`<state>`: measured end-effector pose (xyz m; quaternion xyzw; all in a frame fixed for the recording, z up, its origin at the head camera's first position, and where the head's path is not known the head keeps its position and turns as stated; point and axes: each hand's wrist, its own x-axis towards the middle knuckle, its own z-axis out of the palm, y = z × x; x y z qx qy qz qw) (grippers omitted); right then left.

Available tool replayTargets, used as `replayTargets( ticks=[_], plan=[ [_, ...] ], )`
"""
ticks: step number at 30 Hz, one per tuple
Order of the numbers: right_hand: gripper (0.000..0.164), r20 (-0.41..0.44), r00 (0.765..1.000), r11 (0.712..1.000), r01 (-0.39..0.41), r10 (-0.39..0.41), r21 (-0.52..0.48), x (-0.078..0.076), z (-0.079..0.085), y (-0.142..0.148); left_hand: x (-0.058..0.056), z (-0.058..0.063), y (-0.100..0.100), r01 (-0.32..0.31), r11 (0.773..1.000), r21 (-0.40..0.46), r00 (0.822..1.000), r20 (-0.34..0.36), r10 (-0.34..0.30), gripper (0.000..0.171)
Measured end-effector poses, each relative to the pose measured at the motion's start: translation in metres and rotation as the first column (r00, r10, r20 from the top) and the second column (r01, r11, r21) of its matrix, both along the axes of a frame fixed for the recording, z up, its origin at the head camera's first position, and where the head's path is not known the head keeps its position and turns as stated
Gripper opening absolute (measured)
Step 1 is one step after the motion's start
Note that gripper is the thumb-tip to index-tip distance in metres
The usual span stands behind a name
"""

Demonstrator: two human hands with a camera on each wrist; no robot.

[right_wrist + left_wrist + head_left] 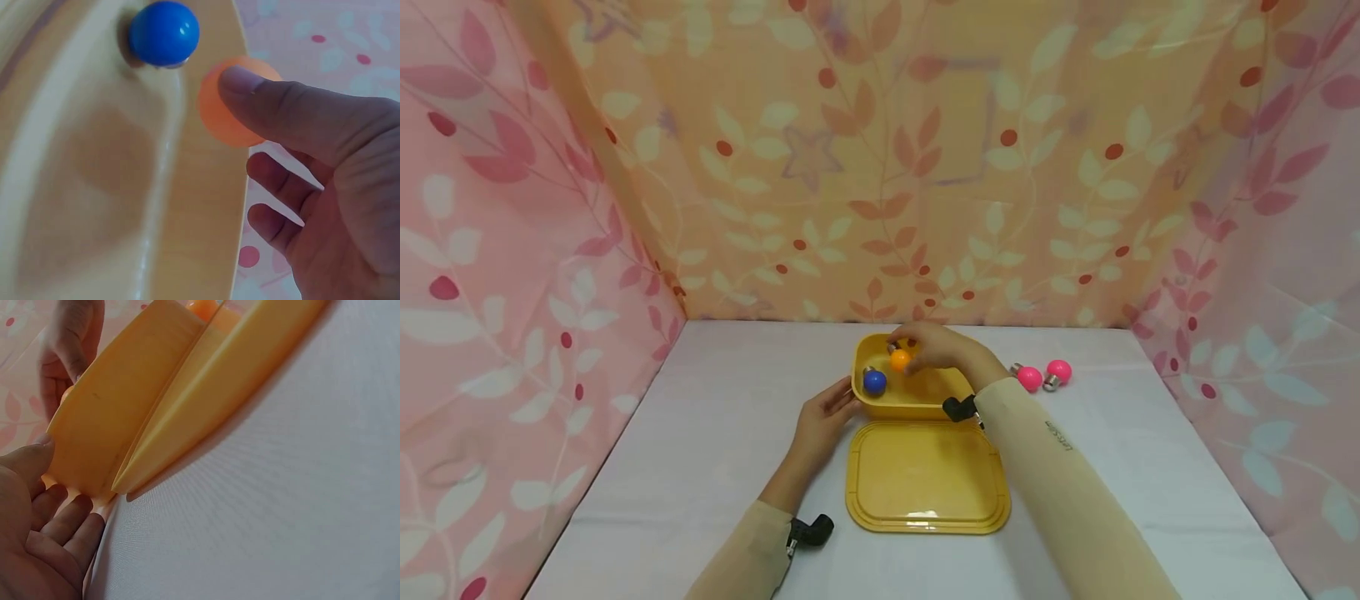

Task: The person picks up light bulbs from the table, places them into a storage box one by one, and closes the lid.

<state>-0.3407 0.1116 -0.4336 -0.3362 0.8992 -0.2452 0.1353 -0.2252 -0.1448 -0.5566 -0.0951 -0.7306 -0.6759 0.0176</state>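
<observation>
My right hand [934, 346] is over the yellow plastic box [917, 412] and pinches an orange light bulb [900, 360] with a metal base. In the right wrist view the thumb lies across the orange bulb [215, 103], with the box wall behind it. A blue light bulb [874, 382] lies inside the box near its left wall. My left hand [822, 421] touches the outside of the box's left end. From the left wrist, its thumb and slightly bent fingers [72, 519] show against the outer wall. Below the box lies a flat yellow lid [928, 477].
Two pink light bulbs, one [1029, 379] beside the other [1059, 372], lie right of the box, close to my right forearm. The white-covered table [737, 375] is enclosed by floral curtains [880, 167] at the back and both sides.
</observation>
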Motion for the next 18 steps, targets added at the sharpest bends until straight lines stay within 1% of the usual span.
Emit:
replayTargets(
  ticks=[3, 6, 11, 14, 18],
  plan=[
    [0.062, 0.018, 0.999, 0.999, -0.03, 0.029, 0.039, -0.005, 0.003, -0.004, -0.001, 0.0, 0.001, -0.005, 1.0, -0.001, 1.0, 0.004, 0.005, 0.06],
    [0.06, 0.042, 0.998, 0.997, -0.039, 0.036, 0.069, -0.007, 0.004, -0.009, -0.001, 0.0, 0.001, -0.002, 1.0, 0.015, 1.0, 0.021, 0.001, 0.06],
    [0.059, 0.096, 0.995, 0.993, -0.024, 0.013, 0.113, -0.008, 0.001, -0.015, 0.0, 0.001, 0.002, 0.007, 1.0, 0.016, 1.0, 0.026, -0.008, 0.06],
    [0.06, 0.132, 0.991, 0.994, -0.022, 0.007, 0.111, -0.009, -0.003, -0.017, 0.001, 0.002, 0.002, 0.002, 1.0, 0.012, 1.0, 0.028, -0.002, 0.06],
    [0.06, 0.161, 0.987, 0.995, -0.04, 0.025, 0.091, -0.01, -0.008, -0.019, 0.002, 0.002, 0.001, 0.004, 1.0, 0.023, 1.0, 0.025, -0.004, 0.06]
  ],
)
